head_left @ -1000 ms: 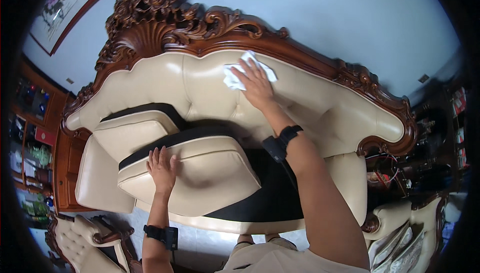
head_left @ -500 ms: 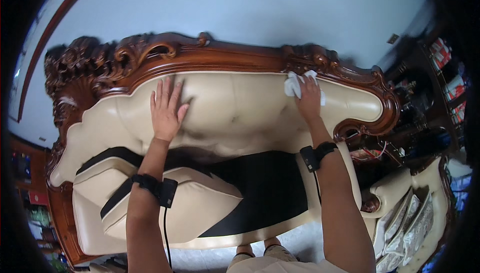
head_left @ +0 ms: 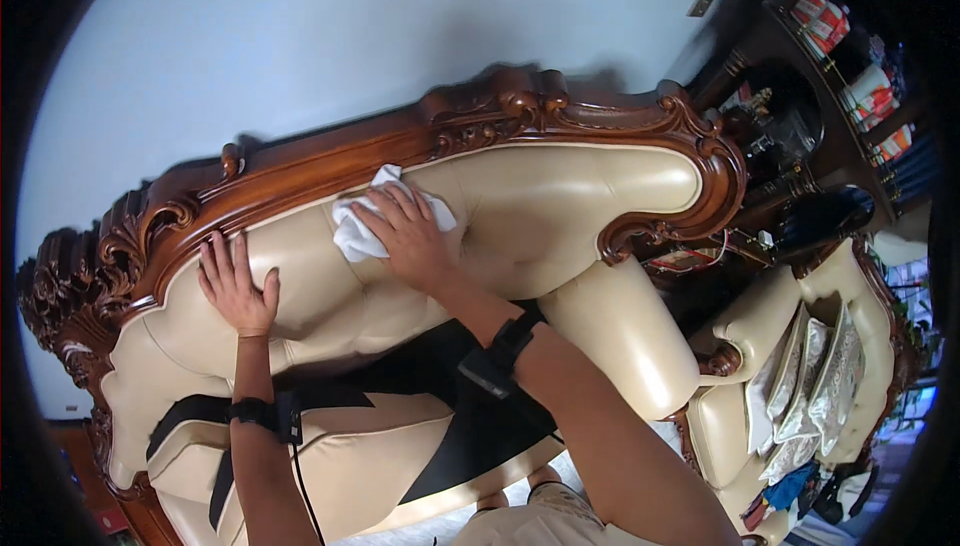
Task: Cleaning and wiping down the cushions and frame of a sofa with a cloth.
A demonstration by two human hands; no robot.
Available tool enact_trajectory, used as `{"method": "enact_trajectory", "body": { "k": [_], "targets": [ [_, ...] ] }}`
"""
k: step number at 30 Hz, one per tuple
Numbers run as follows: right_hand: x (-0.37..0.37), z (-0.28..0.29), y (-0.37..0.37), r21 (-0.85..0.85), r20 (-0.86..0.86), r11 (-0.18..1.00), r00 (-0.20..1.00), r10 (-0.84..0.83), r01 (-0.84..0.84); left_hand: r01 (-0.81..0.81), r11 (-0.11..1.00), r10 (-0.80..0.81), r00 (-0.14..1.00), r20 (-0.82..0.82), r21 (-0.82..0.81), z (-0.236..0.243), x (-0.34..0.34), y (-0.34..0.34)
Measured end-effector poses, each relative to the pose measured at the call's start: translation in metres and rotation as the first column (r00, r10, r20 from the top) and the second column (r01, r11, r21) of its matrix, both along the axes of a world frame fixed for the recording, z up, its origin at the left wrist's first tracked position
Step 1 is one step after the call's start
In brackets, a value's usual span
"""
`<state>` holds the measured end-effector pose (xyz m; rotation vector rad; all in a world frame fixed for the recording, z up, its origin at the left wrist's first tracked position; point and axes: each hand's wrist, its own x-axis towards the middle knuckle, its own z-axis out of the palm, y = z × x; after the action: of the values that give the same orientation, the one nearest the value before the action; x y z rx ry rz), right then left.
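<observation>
Before me is a cream leather sofa (head_left: 560, 191) with a tufted backrest and a carved, dark wooden frame (head_left: 330, 176). My left hand (head_left: 240, 291) lies flat on the backrest near its upper edge, fingers stretched out and holding nothing. A crumpled white cloth (head_left: 362, 234) is under my right hand (head_left: 410, 238), pressed against the upper backrest to the right of my left hand. Part of the cloth is hidden by that hand. Each forearm wears a black strap with a small device.
Loose cream cushions (head_left: 375, 446) lie on the sofa's black seat base (head_left: 470, 426). At right, an armchair (head_left: 720, 416) holds several patterned cushions (head_left: 800, 386) and some clothes (head_left: 790, 491). Dark shelving (head_left: 830, 66) stands behind it, against a pale wall (head_left: 380, 36).
My right hand has moved left along the backrest with the cloth, closer to my left hand. The left hand stays flat on the leather. The whole view has turned and shifted right.
</observation>
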<state>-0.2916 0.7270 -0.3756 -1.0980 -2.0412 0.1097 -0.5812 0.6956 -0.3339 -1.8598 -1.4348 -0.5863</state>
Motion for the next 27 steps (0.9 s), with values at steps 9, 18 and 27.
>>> {"method": "enact_trajectory", "body": {
  "k": [9,18,27],
  "targets": [
    [0.235,-0.012,0.015,-0.001,0.312,0.905,0.860,-0.403,0.425,0.014,0.999,-0.013,0.999,-0.044,0.037,0.004,0.011,0.003],
    [0.254,0.003,-0.005,0.184,0.439,0.704,0.584,-0.683,0.686,0.012,0.998,-0.009,0.999,-0.042,0.061,0.006,0.006,0.003],
    [0.061,-0.007,0.022,0.046,0.034,0.956,0.956,-0.293,0.291,0.023,0.998,-0.022,0.999,-0.025,0.064,0.000,0.005,0.001]
  ]
}}
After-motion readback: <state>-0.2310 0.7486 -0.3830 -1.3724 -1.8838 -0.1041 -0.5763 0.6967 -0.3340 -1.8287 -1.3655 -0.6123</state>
